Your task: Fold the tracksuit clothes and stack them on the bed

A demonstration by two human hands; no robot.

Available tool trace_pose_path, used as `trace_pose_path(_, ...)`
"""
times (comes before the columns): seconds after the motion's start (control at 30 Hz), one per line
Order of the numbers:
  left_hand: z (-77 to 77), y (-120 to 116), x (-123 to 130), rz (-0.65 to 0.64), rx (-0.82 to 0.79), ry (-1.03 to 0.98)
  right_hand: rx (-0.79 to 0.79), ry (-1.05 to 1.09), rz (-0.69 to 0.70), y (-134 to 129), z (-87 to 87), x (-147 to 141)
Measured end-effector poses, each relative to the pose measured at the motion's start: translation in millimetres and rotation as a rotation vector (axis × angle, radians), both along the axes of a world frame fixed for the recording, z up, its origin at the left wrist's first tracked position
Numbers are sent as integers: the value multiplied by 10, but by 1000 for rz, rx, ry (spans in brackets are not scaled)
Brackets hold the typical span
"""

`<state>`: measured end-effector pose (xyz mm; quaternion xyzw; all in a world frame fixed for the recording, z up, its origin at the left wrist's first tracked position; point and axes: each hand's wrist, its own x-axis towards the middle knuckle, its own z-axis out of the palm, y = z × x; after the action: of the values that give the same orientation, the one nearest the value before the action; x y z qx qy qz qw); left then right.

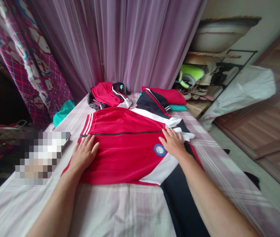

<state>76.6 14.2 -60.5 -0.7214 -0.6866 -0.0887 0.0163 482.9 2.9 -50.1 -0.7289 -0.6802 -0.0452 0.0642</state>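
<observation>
A red, white and black zip-up jacket (pixel 120 154) lies spread front-up across the table, its collar toward the right and its striped hem toward the left. The dark zip runs across it and looks closed. My left hand (pixel 84 153) rests flat on the jacket near the hem end of the zip, fingers spread. Near the white collar, my right hand (pixel 173 143) lies on the chest just above a round blue badge (pixel 160 150), its fingers stretched out. One dark sleeve (pixel 184 200) reaches toward me beneath my right forearm.
A rumpled red and black garment (pixel 105 93) and a folded stack of clothes (pixel 164 98) sit at the table's far end. Teal cloth (pixel 63 112) hangs at the left edge, near a pixelated object (pixel 42 158). Purple curtains (pixel 130 42) close off the back; a shoe rack (pixel 201 89) stands right.
</observation>
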Motion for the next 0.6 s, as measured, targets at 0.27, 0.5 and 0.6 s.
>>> trace_pose_path(0.27, 34, -17, 32, -1, -36, 33, -100, -20, 215, -42, -35, -148)
trace_pose_path(0.5, 35, -35, 53, 1, -36, 62, -10, -78, -99, 54, -114, 442)
trace_pose_path(0.6, 98, -64, 98, -12, -57, 70, 118, -70, -6, 30, -90, 183)
